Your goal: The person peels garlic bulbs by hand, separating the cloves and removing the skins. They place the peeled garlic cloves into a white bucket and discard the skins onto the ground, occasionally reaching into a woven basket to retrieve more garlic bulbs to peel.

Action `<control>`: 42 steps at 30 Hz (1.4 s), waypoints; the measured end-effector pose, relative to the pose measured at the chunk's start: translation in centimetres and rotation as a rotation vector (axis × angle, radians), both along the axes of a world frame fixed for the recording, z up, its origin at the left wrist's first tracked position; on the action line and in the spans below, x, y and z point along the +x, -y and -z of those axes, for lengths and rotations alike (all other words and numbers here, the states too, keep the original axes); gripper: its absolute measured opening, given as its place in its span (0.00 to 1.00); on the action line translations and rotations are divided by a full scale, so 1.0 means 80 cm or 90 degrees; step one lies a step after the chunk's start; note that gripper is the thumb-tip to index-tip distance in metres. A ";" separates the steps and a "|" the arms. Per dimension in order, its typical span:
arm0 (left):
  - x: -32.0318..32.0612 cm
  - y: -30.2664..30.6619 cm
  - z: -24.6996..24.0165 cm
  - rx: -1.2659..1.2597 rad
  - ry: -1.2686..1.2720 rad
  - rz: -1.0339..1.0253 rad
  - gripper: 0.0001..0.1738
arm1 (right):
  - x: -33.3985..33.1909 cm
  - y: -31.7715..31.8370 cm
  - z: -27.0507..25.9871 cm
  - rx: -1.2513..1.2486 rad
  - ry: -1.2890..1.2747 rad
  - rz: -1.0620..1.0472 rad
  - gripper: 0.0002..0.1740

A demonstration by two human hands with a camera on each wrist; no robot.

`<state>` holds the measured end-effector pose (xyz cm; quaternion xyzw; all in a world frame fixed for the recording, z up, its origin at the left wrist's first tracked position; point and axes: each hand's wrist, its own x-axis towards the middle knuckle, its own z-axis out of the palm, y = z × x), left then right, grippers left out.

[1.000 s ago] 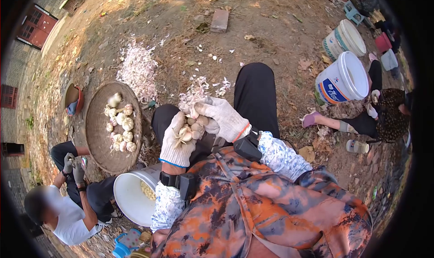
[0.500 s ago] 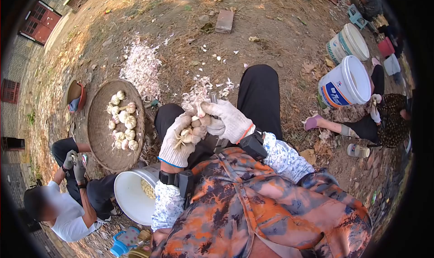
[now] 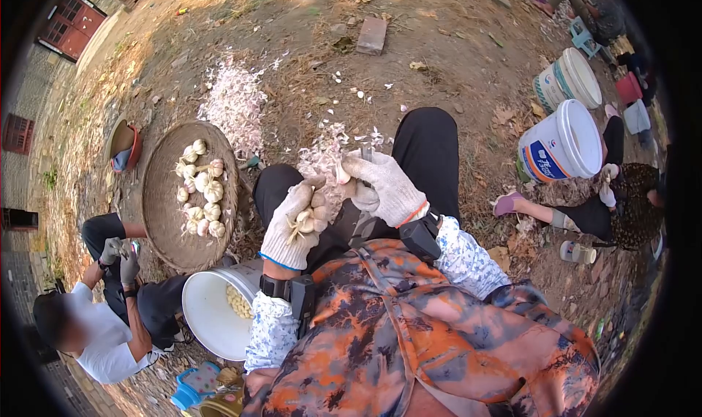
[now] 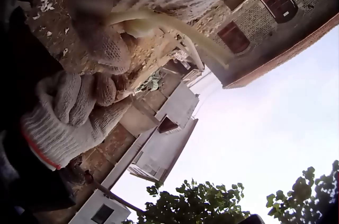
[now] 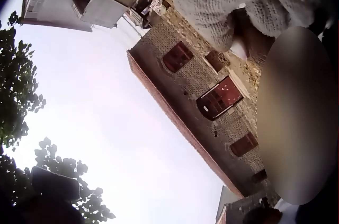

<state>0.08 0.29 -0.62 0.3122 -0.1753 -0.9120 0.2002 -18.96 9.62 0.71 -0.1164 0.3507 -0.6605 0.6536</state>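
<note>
In a white knit glove, my left hand [image 3: 285,234] holds a partly broken garlic bulb [image 3: 307,221], its pale roots and cloves showing beside the fingers. A pale stem strip [image 4: 190,36] sticks out past that glove in the left wrist view. My right hand [image 3: 391,190], gloved too with an orange cuff edge, pinches a single garlic clove [image 3: 341,173] between thumb and fingers. A whitish tip of the clove [image 5: 240,49] shows below the glove in the right wrist view. Both hands are over my lap, with a small gap between them.
A round woven basket [image 3: 164,227] of garlic bulbs [image 3: 212,191] lies to the left. Below it a white bucket [image 3: 208,322] holds peeled cloves [image 3: 238,301]. Papery skins [image 3: 234,103] cover the ground ahead. White buckets [image 3: 581,143] stand right; people sit on both sides.
My right hand has drawn away to the right from the garlic bulb, with the clove in its fingers. My left hand keeps its grip on the bulb.
</note>
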 end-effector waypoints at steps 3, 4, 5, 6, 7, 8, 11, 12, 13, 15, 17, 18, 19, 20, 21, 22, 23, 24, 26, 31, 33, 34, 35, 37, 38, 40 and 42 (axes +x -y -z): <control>0.008 0.007 0.000 0.049 -0.054 0.049 0.23 | 0.000 -0.002 -0.002 0.026 -0.004 -0.031 0.11; 0.008 0.007 -0.001 0.056 -0.086 0.078 0.23 | 0.000 -0.002 -0.003 0.036 -0.002 -0.045 0.11; 0.006 0.006 -0.003 0.056 -0.086 0.079 0.23 | 0.001 -0.002 -0.001 0.036 -0.002 -0.045 0.11; 0.000 0.002 -0.011 0.032 -0.007 0.047 0.23 | 0.001 -0.003 0.004 0.027 -0.033 -0.052 0.11; -0.005 -0.001 -0.018 0.008 0.073 0.015 0.22 | 0.002 -0.003 0.007 0.019 -0.064 -0.060 0.11; -0.008 -0.003 -0.021 0.007 0.074 0.015 0.22 | 0.004 -0.002 0.009 0.019 -0.063 -0.060 0.11; -0.012 -0.010 -0.022 0.004 0.056 0.026 0.22 | 0.009 0.001 0.015 0.075 -0.183 -0.057 0.12; -0.010 -0.013 -0.017 -0.104 0.086 0.032 0.22 | 0.008 0.002 0.019 0.084 -0.299 -0.089 0.12; -0.009 -0.015 -0.013 -0.212 0.114 0.038 0.22 | 0.007 0.003 0.021 0.093 -0.416 -0.122 0.14; -0.009 -0.014 -0.009 -0.244 0.142 0.050 0.21 | 0.014 0.005 0.019 0.066 -0.477 -0.092 0.14; -0.009 -0.016 -0.004 -0.258 0.177 0.037 0.20 | 0.016 0.006 0.008 0.041 -0.522 -0.064 0.12; -0.010 -0.017 -0.005 -0.258 0.177 0.038 0.20 | 0.016 0.007 0.005 0.041 -0.521 -0.063 0.12; -0.010 -0.018 -0.007 -0.255 0.179 0.030 0.19 | 0.015 0.008 0.002 0.055 -0.518 -0.066 0.13; -0.010 -0.020 -0.010 -0.252 0.181 0.023 0.19 | 0.015 0.008 0.001 0.069 -0.514 -0.069 0.14; -0.012 -0.021 -0.015 -0.251 0.181 0.024 0.19 | 0.015 0.008 0.002 0.070 -0.513 -0.069 0.14; -0.013 -0.021 -0.021 -0.251 0.191 0.036 0.20 | 0.015 0.008 0.004 0.071 -0.515 -0.064 0.13; -0.013 -0.021 -0.024 -0.252 0.202 0.048 0.21 | 0.016 0.008 0.005 0.070 -0.518 -0.059 0.13; -0.011 -0.019 -0.022 -0.251 0.203 0.046 0.21 | 0.017 0.008 0.011 0.070 -0.517 -0.061 0.13; -0.005 -0.010 -0.012 -0.212 0.122 0.037 0.21 | 0.016 0.006 0.025 0.072 -0.206 -0.036 0.10; 0.004 -0.004 -0.007 -0.003 -0.004 0.000 0.18 | 0.009 0.008 0.034 0.075 0.043 0.086 0.06; -0.004 -0.009 -0.012 -0.006 0.047 0.014 0.16 | 0.016 0.008 0.031 0.079 0.056 0.093 0.06; -0.011 -0.011 -0.014 -0.006 0.047 0.014 0.16 | 0.020 0.009 0.028 0.081 0.070 0.101 0.06; -0.020 -0.013 -0.016 0.011 0.057 0.009 0.14 | 0.021 0.009 0.026 0.081 0.070 0.100 0.06; -0.022 -0.012 -0.026 0.014 0.026 0.059 0.11 | 0.024 0.010 0.025 0.068 -0.047 0.033 0.08; -0.023 -0.011 -0.028 0.014 0.026 0.059 0.11 | 0.025 0.011 0.029 0.068 -0.046 0.033 0.08; -0.027 -0.010 -0.030 0.026 0.104 0.089 0.12 | 0.028 0.013 0.036 0.087 -0.068 0.070 0.10; -0.024 -0.010 -0.026 0.024 0.082 0.096 0.13 | 0.034 0.013 0.029 0.112 -0.110 0.074 0.10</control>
